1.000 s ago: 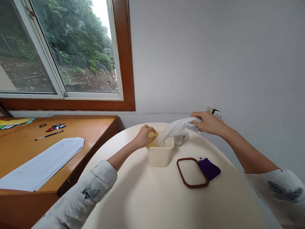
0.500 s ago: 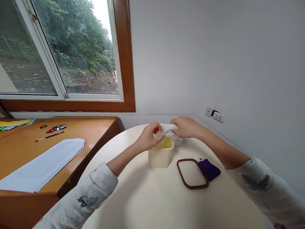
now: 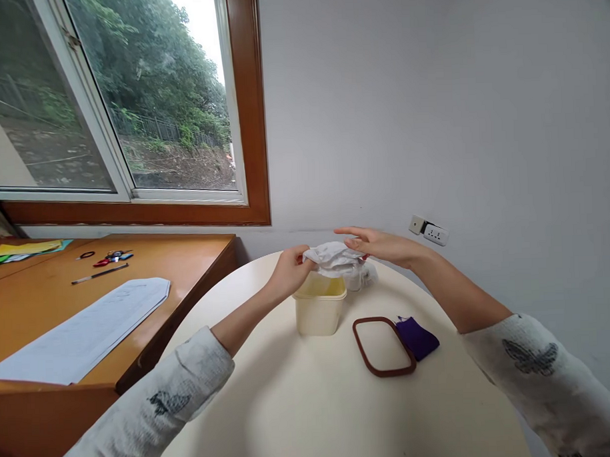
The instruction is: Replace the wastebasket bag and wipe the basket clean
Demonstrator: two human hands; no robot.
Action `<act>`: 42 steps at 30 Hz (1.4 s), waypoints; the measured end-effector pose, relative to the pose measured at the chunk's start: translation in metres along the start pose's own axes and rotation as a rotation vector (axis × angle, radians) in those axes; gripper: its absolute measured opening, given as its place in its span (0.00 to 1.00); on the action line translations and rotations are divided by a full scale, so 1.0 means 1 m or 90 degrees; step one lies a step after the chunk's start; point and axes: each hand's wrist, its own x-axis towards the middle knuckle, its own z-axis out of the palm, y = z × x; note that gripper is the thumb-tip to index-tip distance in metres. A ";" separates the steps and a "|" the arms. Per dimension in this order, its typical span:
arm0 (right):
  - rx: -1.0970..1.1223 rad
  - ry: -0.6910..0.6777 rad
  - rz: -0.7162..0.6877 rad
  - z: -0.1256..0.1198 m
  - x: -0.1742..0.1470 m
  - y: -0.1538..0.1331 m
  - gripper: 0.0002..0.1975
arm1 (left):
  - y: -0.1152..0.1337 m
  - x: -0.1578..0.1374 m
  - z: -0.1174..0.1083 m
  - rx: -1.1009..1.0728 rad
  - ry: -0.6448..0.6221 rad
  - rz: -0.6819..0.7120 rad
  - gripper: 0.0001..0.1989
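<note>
In the head view a thin, white, crumpled sheet that looks like a plastic bag (image 3: pixel 330 255) is held above a cream-yellow square bin (image 3: pixel 319 316). My left hand (image 3: pixel 292 269) is closed on the bag's left edge, its thumb pointing right. At the right end, my right hand (image 3: pixel 380 246) has its fingers stretched out and apart, with the thumb beside or touching the bag. Behind the bin's right side lies a crumpled, see-through whitish bundle (image 3: pixel 361 277); whether it joins the held bag I cannot tell.
On the round white table (image 3: pixel 291 402) lie a brown rounded frame (image 3: pixel 374 375) and a purple drawstring pouch (image 3: pixel 417 339). To the left, a wooden desk (image 3: pixel 195 249) bears papers (image 3: pixel 93 326), a pen (image 3: pixel 100 273) and scissors (image 3: pixel 106 261). A wall socket (image 3: pixel 436 234) is at the right.
The white bag, bunched between the hands before, is now spread wider over the bin. My right hand has loosened its fingers, and my left hand has closed on the bag's edge.
</note>
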 end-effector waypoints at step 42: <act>0.266 0.382 -0.042 -0.017 0.021 0.063 0.14 | 0.005 -0.023 -0.070 -0.333 -0.301 -0.396 0.15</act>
